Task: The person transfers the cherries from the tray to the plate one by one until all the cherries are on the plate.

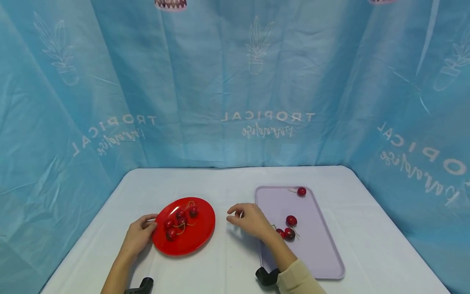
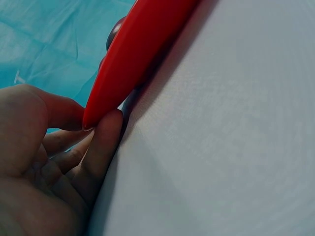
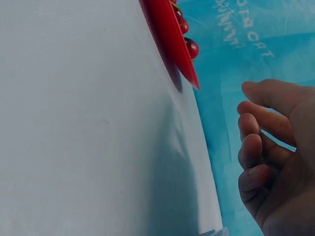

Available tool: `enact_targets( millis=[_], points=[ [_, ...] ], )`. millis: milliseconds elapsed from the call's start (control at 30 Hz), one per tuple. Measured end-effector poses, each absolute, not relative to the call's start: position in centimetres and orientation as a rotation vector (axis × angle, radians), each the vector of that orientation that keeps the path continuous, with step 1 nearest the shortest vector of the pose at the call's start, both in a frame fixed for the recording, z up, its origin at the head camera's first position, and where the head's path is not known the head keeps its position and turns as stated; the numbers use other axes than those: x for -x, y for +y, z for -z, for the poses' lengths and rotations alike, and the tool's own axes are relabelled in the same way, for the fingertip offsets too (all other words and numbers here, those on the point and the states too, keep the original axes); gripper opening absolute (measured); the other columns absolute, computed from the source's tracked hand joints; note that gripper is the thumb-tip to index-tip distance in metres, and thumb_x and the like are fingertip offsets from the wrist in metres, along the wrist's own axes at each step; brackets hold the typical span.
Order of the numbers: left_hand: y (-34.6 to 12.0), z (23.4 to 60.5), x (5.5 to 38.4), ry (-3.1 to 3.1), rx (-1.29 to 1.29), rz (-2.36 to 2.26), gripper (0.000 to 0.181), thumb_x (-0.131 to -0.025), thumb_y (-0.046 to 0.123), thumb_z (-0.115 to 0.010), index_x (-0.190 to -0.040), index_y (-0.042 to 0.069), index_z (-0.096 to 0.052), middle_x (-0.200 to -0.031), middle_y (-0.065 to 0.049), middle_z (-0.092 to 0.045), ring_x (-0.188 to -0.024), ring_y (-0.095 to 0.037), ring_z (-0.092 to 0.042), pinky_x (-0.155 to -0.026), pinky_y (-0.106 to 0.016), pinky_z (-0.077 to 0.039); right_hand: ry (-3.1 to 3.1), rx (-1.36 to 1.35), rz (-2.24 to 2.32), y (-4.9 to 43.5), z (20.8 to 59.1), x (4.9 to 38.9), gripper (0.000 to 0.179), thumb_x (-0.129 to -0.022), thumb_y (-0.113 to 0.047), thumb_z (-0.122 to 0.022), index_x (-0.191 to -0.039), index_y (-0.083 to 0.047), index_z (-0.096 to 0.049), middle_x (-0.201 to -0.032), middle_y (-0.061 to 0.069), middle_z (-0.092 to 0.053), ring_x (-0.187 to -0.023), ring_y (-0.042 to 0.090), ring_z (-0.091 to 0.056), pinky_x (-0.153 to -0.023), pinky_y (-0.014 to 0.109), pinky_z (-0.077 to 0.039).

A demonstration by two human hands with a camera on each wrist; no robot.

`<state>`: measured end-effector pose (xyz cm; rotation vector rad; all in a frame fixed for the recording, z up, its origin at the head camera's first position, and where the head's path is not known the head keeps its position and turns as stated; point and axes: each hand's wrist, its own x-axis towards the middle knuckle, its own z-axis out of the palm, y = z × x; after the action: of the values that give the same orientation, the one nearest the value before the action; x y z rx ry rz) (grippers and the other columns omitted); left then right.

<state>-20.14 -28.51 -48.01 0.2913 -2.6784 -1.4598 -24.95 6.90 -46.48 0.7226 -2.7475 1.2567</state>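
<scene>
On the table's left half sits a red plate (image 1: 200,234) with several dark red cherries (image 1: 171,234) on it, some with green stems. My left hand (image 1: 138,234) pinches the plate's left rim; in the left wrist view the thumb lies above the rim and a finger beneath it. Between the plate and a pale purple tray (image 1: 315,249), my right hand (image 1: 251,219) hovers over the table with its fingers loosely bent. Nothing shows between its fingers in the right wrist view. More cherries (image 1: 291,221) lie on the tray, partly hidden by the right hand and forearm.
A white cloth covers the table (image 1: 235,179). Blue curtain (image 1: 235,90) with printed lettering hangs behind it and at both sides. One cherry (image 1: 301,191) lies alone near the tray's far edge.
</scene>
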Motion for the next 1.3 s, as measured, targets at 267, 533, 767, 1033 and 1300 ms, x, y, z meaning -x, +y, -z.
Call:
enact_targets(
  millis=[267,533,767,1033,1300],
  points=[
    [-28.5,48.3,20.2,-2.674,-0.287,1.451,0.041,-0.098,0.018,-0.052,-0.135,0.000,-0.048,-0.120,-0.024,-0.059,-0.106,-0.034,-0.058,-0.082,-0.032,-0.054,-2.757,-0.722,-1.267,8.3,45.8,24.5,0.009,-0.086,-0.029,-0.071,-0.091,-0.023,-0.073,-0.072,-0.011,-0.059,-0.061,0.010,-0.053,-0.051,0.027,-0.045],
    [-28.7,48.3,20.4,-2.670,-0.273,1.450,0.040,-0.098,0.018,-0.050,-0.134,0.000,-0.049,-0.119,-0.023,-0.059,-0.105,-0.032,-0.058,-0.080,-0.028,-0.054,-2.767,-0.691,-1.234,9.3,45.3,24.2,0.005,-0.085,-0.031,-0.071,-0.088,-0.027,-0.071,-0.072,-0.011,-0.059,-0.060,0.010,-0.053,-0.051,0.027,-0.045],
    [-28.6,48.5,20.4,-2.669,-0.283,1.451,0.040,-0.098,0.018,-0.050,-0.134,0.000,-0.049,-0.120,-0.023,-0.059,-0.107,-0.033,-0.058,-0.083,-0.033,-0.054,-2.781,-0.668,-1.192,10.2,45.4,23.6,0.005,-0.084,-0.030,-0.073,-0.086,-0.026,-0.071,-0.071,-0.012,-0.057,-0.059,0.009,-0.052,-0.050,0.028,-0.045],
    [-28.5,48.6,20.2,-2.672,-0.291,1.454,0.041,-0.097,0.018,-0.052,-0.133,-0.002,-0.049,-0.120,-0.024,-0.059,-0.106,-0.035,-0.059,-0.082,-0.032,-0.054,-2.794,-0.628,-1.195,11.2,45.7,23.0,0.006,-0.084,-0.030,-0.073,-0.085,-0.025,-0.071,-0.070,-0.012,-0.057,-0.059,0.009,-0.051,-0.051,0.027,-0.045],
    [-28.7,48.6,20.4,-2.660,-0.286,1.457,0.040,-0.098,0.017,-0.050,-0.134,0.000,-0.049,-0.120,-0.024,-0.059,-0.108,-0.034,-0.058,-0.085,-0.036,-0.053,-2.795,-0.598,-1.177,12.2,44.7,22.8,0.004,-0.084,-0.029,-0.073,-0.083,-0.025,-0.072,-0.069,-0.011,-0.057,-0.057,0.010,-0.051,-0.049,0.027,-0.042]
  ],
)
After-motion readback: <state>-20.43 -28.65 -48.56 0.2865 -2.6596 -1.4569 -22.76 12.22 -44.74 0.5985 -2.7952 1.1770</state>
